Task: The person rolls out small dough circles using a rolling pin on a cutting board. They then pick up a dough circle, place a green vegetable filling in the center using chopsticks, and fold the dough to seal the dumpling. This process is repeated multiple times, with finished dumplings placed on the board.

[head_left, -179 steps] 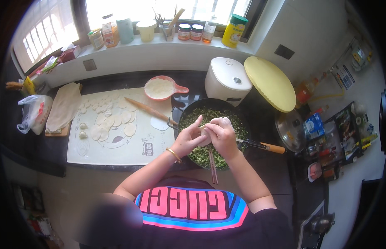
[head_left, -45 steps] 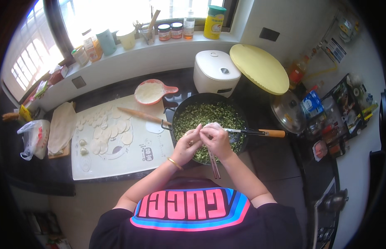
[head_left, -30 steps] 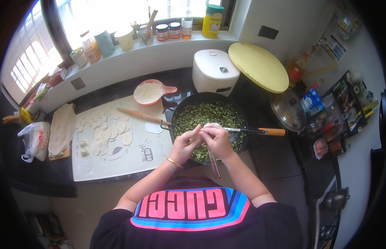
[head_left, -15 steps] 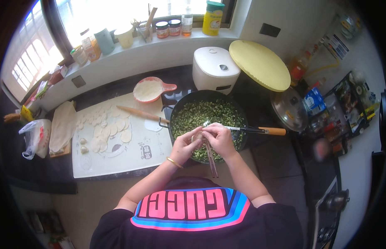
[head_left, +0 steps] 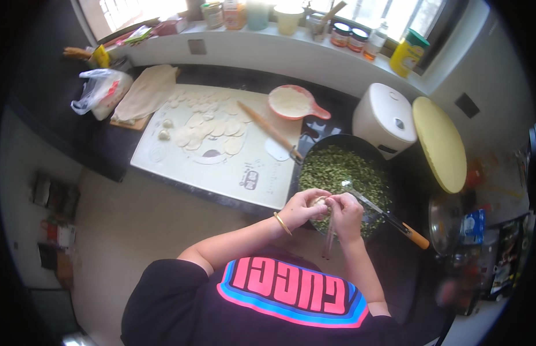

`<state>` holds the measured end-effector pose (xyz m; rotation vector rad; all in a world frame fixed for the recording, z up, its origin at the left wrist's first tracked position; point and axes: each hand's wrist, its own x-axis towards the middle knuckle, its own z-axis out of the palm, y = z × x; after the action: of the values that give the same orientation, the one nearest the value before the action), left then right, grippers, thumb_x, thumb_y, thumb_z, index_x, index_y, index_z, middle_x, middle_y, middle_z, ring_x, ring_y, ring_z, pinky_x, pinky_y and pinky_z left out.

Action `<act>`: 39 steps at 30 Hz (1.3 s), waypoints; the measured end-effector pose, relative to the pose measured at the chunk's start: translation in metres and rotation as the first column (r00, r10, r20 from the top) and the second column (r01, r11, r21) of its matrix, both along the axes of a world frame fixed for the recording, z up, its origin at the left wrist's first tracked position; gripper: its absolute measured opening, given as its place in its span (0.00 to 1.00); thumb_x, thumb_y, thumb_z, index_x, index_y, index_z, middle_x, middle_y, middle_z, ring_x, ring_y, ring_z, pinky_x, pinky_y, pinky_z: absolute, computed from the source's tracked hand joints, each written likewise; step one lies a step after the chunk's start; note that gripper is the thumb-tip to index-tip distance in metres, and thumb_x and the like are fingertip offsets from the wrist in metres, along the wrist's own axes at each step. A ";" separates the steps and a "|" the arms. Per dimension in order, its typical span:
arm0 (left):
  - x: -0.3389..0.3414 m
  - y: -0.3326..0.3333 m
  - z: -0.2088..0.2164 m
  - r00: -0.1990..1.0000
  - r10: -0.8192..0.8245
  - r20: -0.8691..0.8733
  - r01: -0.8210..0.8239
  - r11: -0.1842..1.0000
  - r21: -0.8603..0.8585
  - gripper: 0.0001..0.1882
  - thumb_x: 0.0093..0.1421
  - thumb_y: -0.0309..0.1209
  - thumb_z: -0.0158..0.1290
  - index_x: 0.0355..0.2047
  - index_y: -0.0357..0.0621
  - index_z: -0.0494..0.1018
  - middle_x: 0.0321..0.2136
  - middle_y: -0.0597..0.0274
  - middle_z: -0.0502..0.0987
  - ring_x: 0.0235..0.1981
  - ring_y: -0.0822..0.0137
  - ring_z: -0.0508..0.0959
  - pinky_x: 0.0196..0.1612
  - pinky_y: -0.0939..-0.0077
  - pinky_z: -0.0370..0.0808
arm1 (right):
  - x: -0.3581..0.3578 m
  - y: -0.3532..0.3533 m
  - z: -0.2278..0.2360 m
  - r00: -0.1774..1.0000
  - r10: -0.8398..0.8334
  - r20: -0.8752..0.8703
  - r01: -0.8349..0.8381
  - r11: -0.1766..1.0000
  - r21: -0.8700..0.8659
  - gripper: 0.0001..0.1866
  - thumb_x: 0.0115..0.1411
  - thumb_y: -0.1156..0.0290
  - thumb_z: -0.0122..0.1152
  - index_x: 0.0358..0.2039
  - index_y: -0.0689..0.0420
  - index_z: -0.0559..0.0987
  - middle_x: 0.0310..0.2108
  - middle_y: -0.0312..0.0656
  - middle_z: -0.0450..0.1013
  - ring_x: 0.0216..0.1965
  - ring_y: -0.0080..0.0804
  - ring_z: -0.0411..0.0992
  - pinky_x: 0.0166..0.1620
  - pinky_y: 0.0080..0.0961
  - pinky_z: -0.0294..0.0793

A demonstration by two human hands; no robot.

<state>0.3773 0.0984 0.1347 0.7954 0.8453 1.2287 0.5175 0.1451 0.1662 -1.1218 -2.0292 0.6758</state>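
Observation:
Over the near edge of a dark pan (head_left: pixel 369 140), my left hand (head_left: pixel 302 209) cups a small dumpling (head_left: pixel 318 201), its fingers closed around it. My right hand (head_left: pixel 348 218) pinches the dumpling's edge from the other side. A pair of chopsticks (head_left: pixel 329 239) hangs down from the right hand, tucked in its grip. Chopped green filling (head_left: pixel 340 164) lies in the pan below both hands. Resting in it is a metal spoon (head_left: pixel 366 202) with a black and wooden handle. The fingers partly hide the dumpling.
Left of the pan, a pale mat (head_left: pixel 187 173) bears round dough wrappers (head_left: pixel 213 130), two dumplings (head_left: pixel 164 130) and a rolling pin (head_left: pixel 265 126). Behind are a red bowl of flour (head_left: pixel 291 102), a white rice cooker (head_left: pixel 386 115) and a yellow round board (head_left: pixel 439 144). A dough sheet (head_left: pixel 147 92) lies far left.
The view has swung leftward, so the counter and pan sit farther right in the picture. Both hands stay together on the dumpling, and the chopsticks remain in the right hand.

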 end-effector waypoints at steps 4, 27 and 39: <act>-0.075 -0.025 -0.034 0.980 0.078 -0.184 -0.104 0.985 -0.136 0.11 0.55 0.30 0.52 0.39 0.44 0.68 0.27 0.68 0.70 0.30 0.78 0.71 0.29 0.85 0.72 | -0.034 -0.019 0.015 0.991 0.127 0.032 -0.128 0.991 0.043 0.05 0.47 0.76 0.62 0.20 0.60 0.75 0.19 0.42 0.69 0.22 0.35 0.67 0.27 0.28 0.66; -0.473 -0.114 -0.164 0.160 0.421 -0.893 -0.032 0.906 0.422 0.16 0.44 0.26 0.57 0.36 0.46 0.72 0.35 0.54 0.70 0.37 0.51 0.69 0.42 0.64 0.68 | -0.320 -0.059 -0.171 0.721 0.333 0.608 -0.392 0.919 -0.039 0.33 0.53 0.61 0.55 0.58 0.56 0.58 0.61 0.51 0.49 0.62 0.47 0.47 0.61 0.44 0.45; -0.611 -0.105 -0.153 -0.026 0.341 -0.940 -0.349 0.878 0.328 0.18 0.40 0.22 0.59 0.35 0.48 0.75 0.32 0.57 0.70 0.38 0.55 0.69 0.43 0.67 0.69 | -0.338 -0.042 -0.164 0.689 0.340 0.640 -0.399 0.915 -0.056 0.32 0.53 0.58 0.52 0.58 0.52 0.59 0.61 0.45 0.49 0.63 0.40 0.47 0.62 0.42 0.44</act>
<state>-0.2334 -0.0065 -0.0182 1.5471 2.3830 0.9151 0.1799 0.1027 0.0018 -0.9687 -2.9059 0.4020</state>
